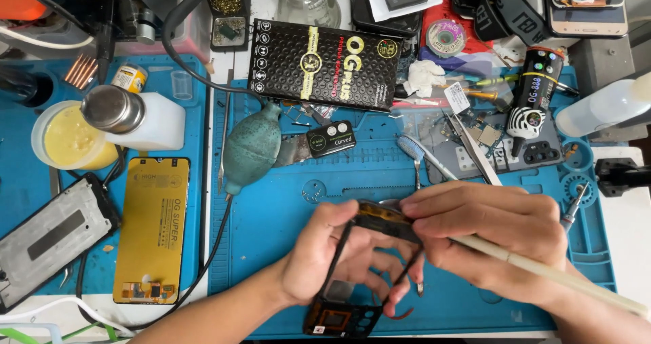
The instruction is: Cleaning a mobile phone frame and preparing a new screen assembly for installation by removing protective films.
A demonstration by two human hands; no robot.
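Observation:
My left hand (325, 256) holds a black phone frame (352, 276) from below, over the blue work mat (285, 215). The frame's upper end has an orange-brown strip, and its lower end shows a small board. My right hand (495, 235) grips a long cream-coloured stick tool (556, 276) and presses fingertips on the frame's top edge. The tool's tip is hidden under the fingers.
A yellow-backed phone screen (152, 229) and a grey phone panel (47, 239) lie at left. A green rubber blower (252, 147), a black box (325, 63), tweezers (475, 151), a white bottle (135, 117), a yellow tub (71, 140) and several phone parts crowd the back.

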